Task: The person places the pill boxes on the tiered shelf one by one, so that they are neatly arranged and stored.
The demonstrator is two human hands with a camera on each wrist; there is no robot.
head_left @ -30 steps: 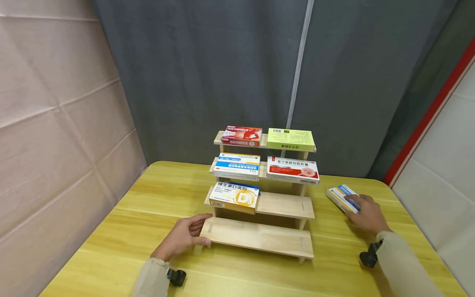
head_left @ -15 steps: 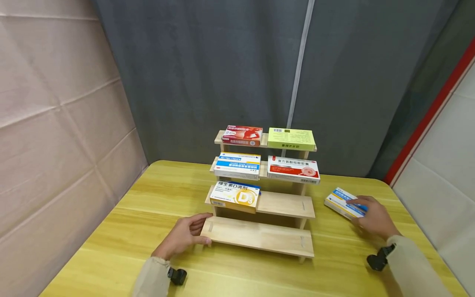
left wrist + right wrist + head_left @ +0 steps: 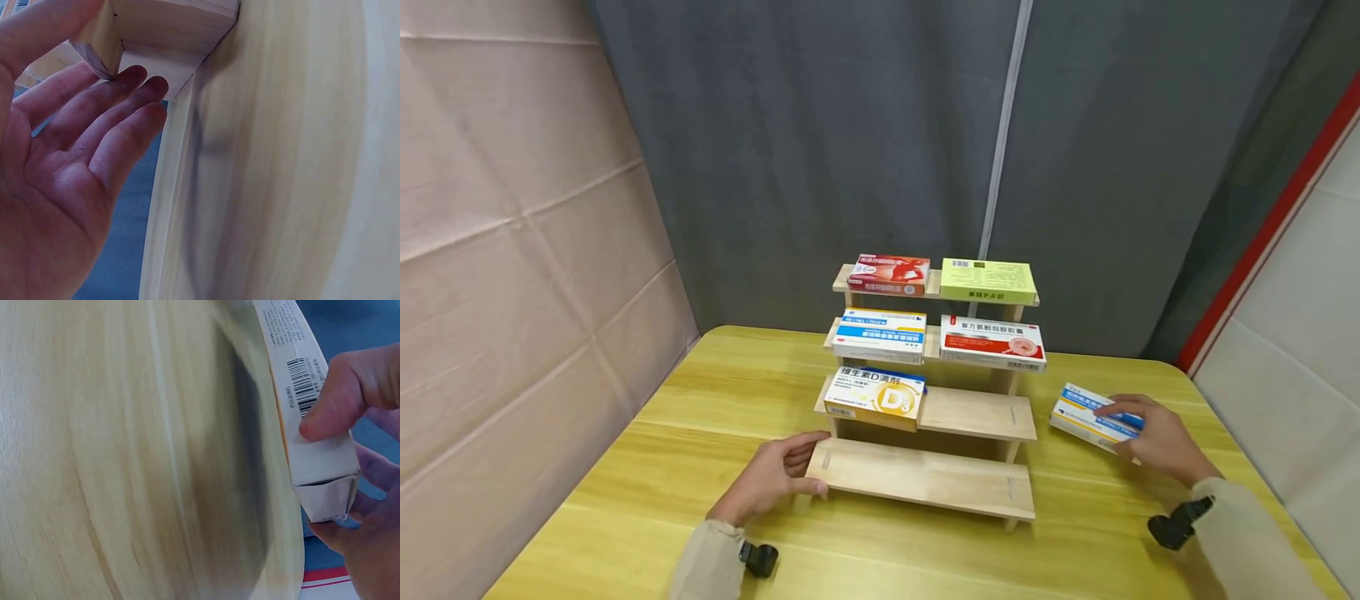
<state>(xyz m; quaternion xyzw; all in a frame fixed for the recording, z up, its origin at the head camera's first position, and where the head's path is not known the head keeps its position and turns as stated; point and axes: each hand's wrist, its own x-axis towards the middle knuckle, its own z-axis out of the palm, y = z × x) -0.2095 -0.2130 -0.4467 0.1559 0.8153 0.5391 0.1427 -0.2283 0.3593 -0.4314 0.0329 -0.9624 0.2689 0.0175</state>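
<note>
My right hand [image 3: 1165, 440] grips a white, blue and yellow medicine box [image 3: 1081, 414] at the right of the wooden stepped stand. In the right wrist view the thumb presses the box's barcode side [image 3: 303, 384], and the fingers are around its other side. My left hand [image 3: 767, 479] holds the left end of the stand's lowest shelf [image 3: 917, 477], thumb at the front and fingers behind. The left wrist view shows these fingers [image 3: 112, 119] curled beside the shelf end [image 3: 103, 44]. A vitamin D medicine box [image 3: 874, 396] lies on the shelf above, at the left.
On the upper shelves lie a red medicine box [image 3: 889, 275], a yellow-green one [image 3: 987, 282], a blue-and-white one [image 3: 880, 336] and a red-and-white one [image 3: 992, 342]. The stand is on a wood-grain table [image 3: 700, 417], with a grey curtain [image 3: 812, 167] behind.
The box in my right hand has turned and shifted slightly left, its printing now more level. My right wrist has moved right and down. The left hand stays at the shelf.
</note>
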